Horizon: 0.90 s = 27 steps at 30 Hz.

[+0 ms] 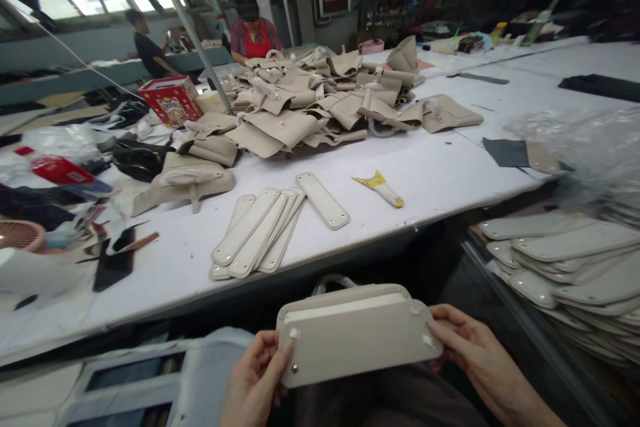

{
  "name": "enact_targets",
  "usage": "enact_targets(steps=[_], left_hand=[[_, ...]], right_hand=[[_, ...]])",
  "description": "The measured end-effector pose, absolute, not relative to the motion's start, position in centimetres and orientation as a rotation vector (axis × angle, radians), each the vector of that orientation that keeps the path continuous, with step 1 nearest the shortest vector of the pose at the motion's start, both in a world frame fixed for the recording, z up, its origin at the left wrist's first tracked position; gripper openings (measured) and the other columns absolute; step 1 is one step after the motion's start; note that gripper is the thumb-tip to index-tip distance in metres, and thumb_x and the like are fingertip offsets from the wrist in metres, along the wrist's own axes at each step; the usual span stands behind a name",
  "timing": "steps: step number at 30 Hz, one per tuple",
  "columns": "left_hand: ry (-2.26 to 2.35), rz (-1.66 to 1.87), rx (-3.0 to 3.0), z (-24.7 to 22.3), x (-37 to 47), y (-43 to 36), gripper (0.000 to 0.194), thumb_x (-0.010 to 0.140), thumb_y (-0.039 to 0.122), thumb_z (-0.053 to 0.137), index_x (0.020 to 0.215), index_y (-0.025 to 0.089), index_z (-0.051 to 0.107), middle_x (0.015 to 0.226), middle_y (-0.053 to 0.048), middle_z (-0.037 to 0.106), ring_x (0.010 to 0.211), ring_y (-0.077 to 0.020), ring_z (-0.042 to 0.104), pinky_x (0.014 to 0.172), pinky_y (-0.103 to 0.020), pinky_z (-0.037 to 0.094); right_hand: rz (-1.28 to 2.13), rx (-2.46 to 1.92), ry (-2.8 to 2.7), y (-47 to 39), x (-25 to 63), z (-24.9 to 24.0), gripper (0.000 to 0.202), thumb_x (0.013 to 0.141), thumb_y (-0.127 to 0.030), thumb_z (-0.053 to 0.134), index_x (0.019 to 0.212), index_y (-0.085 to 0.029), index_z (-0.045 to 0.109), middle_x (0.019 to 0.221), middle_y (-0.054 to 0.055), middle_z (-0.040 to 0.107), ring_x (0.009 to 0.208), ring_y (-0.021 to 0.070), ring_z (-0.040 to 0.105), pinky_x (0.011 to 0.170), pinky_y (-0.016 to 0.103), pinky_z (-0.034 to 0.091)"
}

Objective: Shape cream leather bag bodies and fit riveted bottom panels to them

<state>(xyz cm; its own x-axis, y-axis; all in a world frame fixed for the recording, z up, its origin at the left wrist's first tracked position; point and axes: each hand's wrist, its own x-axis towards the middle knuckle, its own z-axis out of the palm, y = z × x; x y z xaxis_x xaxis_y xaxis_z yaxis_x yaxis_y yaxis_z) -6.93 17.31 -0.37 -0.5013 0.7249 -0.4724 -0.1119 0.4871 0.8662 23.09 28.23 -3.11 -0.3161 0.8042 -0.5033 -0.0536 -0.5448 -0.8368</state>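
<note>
A beige rounded panel [357, 340] is held level in front of me, over the gap below the table's front edge. My left hand [260, 370] pinches its left end between thumb and fingers, beside a small metal stud. My right hand [463, 343] grips the right end the same way. Small whitish patches show near the panel's corners. Behind its top edge lies another beige layer, and a clear-wrapped handle [333, 282] sticks up there. On the table, a fanned stack of pale strips [257, 230] lies beside a single strip [323, 200].
Beyond the strips, a heap of beige bag pieces [310, 100] covers the white table [430, 173]. A yellow-handled tool [380, 188] lies nearer. More panels [585, 260] are piled at the right. A red box [171, 100] stands left; a person [256, 37] in a red apron is behind.
</note>
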Motion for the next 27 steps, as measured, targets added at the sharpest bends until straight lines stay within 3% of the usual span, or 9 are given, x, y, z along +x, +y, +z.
enact_targets(steps=[8,13,19,27], left_hand=[[1.873,1.097,0.641,-2.6,-9.8,18.7,0.054,0.067,0.069,0.071,0.067,0.016,0.060,0.053,0.005,0.043,0.049,-0.0078,0.034,0.046,-0.020,0.027],[1.882,1.051,0.597,-3.4,-10.6,19.0,0.054,0.067,0.067,0.072,0.065,0.015,0.059,0.061,0.001,0.052,0.062,-0.0123,0.043,0.056,-0.022,0.033],[1.875,0.994,0.540,-3.5,-11.0,19.3,0.057,0.062,0.070,0.073,0.063,0.016,0.056,0.057,0.004,0.044,0.056,-0.0096,0.032,0.051,-0.022,0.026],[1.816,0.993,0.433,-3.7,-11.1,19.3,0.056,0.062,0.068,0.075,0.063,0.017,0.052,0.053,0.008,0.035,0.050,-0.0062,0.020,0.046,-0.021,0.016]], right_hand=[[1.719,-1.551,-1.186,30.5,21.8,-4.0,0.052,0.070,-0.066,0.073,0.073,-0.015,0.062,0.060,-0.003,0.047,0.050,0.0087,0.041,0.042,0.021,0.034],[1.759,-1.613,-1.071,30.8,21.4,-4.5,0.056,0.064,-0.069,0.076,0.069,-0.016,0.059,0.057,-0.004,0.044,0.048,0.0074,0.035,0.041,0.020,0.027],[1.815,-1.621,-0.933,30.8,21.3,-5.0,0.058,0.057,-0.067,0.081,0.066,-0.015,0.059,0.056,-0.004,0.044,0.046,0.0065,0.034,0.040,0.020,0.027],[1.868,-1.586,-0.860,30.6,21.2,-5.4,0.052,0.063,-0.062,0.082,0.067,-0.015,0.059,0.059,-0.003,0.046,0.048,0.0069,0.036,0.039,0.019,0.031]])
